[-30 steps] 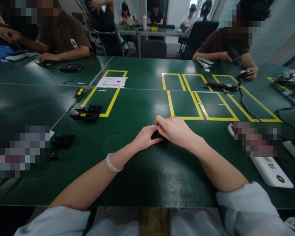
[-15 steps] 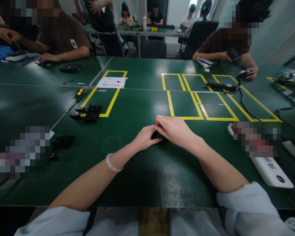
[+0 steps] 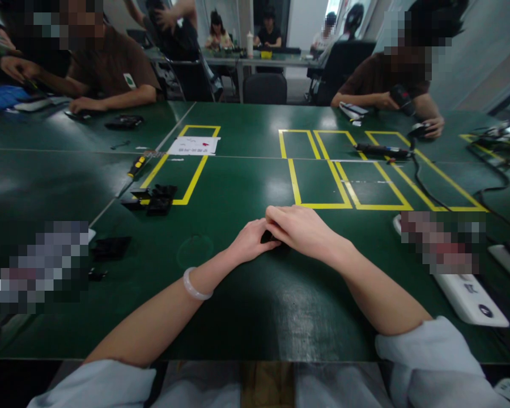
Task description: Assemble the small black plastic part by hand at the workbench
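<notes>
My left hand (image 3: pixel 253 241) and my right hand (image 3: pixel 300 226) meet over the green table (image 3: pixel 238 317), near the middle of the view. Between them a small dark object (image 3: pixel 267 236) shows only in part; what it is I cannot make out. The fingers of my left hand curve round its left side, thumb below. My right hand lies over it from the right, with its fingers bent and pressed together, touching my left fingertips. A pale bracelet (image 3: pixel 196 284) circles my left wrist.
Black parts (image 3: pixel 159 198) and a black piece (image 3: pixel 111 247) lie at left, near a yellow-black screwdriver (image 3: pixel 138 165). A paper label (image 3: pixel 194 145) sits on yellow tape. At right are a white device (image 3: pixel 471 294) and a black tool (image 3: pixel 382 150). People sit across the table.
My right hand has shifted very slightly down and left over the dark object. The view has tilted a little; otherwise the table things stay in place.
</notes>
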`<state>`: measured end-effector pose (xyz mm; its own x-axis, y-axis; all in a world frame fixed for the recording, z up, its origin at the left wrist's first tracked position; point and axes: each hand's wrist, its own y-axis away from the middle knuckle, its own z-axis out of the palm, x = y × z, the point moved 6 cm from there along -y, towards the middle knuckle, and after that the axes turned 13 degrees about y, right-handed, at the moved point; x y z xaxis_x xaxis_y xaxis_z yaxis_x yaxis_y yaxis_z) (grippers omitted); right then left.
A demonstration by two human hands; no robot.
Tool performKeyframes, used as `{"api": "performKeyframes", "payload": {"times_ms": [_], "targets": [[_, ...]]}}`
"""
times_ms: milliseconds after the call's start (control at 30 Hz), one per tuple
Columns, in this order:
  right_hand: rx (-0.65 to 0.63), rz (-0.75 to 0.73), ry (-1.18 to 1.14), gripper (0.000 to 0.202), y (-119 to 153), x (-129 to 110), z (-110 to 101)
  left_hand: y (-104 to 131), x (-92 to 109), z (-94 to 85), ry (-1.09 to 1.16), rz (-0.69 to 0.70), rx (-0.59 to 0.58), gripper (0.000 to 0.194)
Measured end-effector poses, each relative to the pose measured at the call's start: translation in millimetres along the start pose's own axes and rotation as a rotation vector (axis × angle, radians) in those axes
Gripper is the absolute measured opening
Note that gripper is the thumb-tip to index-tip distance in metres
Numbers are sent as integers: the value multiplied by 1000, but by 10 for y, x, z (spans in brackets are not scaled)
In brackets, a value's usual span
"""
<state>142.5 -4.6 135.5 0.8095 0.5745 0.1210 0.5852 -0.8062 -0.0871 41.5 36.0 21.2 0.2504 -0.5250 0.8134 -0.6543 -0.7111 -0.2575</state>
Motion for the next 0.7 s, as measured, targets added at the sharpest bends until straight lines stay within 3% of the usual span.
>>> {"api": "performKeyframes", "payload": {"times_ms": [100,333,700], "targets": [[-26,48,67,29,-24,16,44,1,-21,7,-14,-28,-12,26],[-1,69,43,22,-16,31,47,-1,-18,8,-49,-13,-2,34],[-7,42,60,25,-30,0,58,-6,-14,13,-17,-16,-8,27]]}}
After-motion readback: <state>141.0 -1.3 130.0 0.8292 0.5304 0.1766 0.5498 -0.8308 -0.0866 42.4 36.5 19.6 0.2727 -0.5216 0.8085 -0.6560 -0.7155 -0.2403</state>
